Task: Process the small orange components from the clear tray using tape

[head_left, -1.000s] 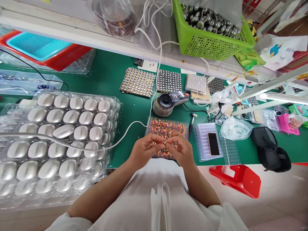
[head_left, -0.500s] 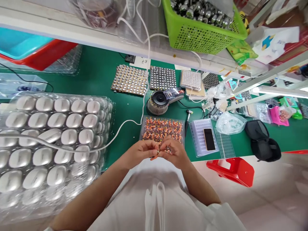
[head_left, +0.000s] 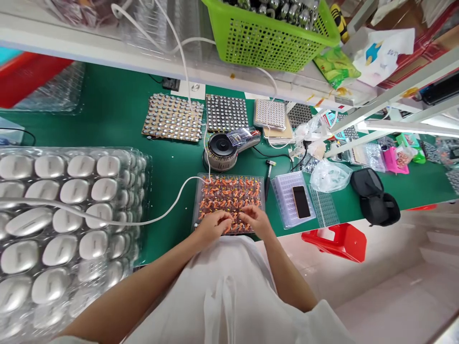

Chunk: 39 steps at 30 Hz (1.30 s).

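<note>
Cable (head_left: 122, 223) over far left corner of parts tray (head_left: 197, 205), hammer (head_left: 267, 178) just beside.

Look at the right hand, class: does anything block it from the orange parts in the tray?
Nothing visible does. The right hand is right at the orange parts in the tray. In this view, the white cable crosses only the tray's far left corner, away from that hand.

On the bench (head_left: 172, 165), the parts tray (head_left: 196, 203) lay nearest the person, with a blower (head_left: 221, 150) behind it and a hammer (head_left: 268, 177) just right. Farther right, a smartphone (head_left: 301, 202) rested on plastic trays (head_left: 285, 203). Tray-held cases (head_left: 74, 191) lay left; a basket (head_left: 265, 43) stood on the shelf (head_left: 89, 50) behind.
</note>
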Available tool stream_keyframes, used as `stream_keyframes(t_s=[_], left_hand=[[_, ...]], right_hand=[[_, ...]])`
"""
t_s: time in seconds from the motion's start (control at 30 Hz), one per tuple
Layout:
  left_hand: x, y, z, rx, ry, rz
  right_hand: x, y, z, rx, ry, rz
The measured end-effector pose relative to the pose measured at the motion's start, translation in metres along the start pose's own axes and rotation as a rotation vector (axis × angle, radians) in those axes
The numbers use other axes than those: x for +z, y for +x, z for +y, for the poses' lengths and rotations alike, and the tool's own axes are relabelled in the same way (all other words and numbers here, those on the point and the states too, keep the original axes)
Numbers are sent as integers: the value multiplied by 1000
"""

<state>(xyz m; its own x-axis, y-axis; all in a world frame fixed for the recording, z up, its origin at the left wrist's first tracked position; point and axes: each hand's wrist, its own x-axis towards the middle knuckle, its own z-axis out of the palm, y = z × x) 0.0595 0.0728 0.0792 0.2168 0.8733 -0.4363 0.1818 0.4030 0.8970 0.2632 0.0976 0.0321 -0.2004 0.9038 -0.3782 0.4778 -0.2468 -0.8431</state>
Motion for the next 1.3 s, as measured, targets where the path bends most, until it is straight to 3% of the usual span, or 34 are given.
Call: stream_keyframes(t_s=[0.1,0.27,0.43,0.73,1.03,1.2,1.3], left_hand=[[10,23,-8,-16,5,37],[26,63,-17,-46,12,98],[35,81,-26,-104,19,132],[26,75,-42,-162,-63,240],[27,76,-43,-177,-110,222],[30,84,-37,-158,-59,201],[41,102,-31,-121,-15,177]], right_hand=[[-31,17,24,35,-197,197],[-56,47,39,40,-374,310],[-50,75,41,46,-519,315],[-33,89,48,128,-628,314],[-39,88,47,208,-397,363],[-53,70,42,208,-80,328],[-57,56,39,199,167,270]])
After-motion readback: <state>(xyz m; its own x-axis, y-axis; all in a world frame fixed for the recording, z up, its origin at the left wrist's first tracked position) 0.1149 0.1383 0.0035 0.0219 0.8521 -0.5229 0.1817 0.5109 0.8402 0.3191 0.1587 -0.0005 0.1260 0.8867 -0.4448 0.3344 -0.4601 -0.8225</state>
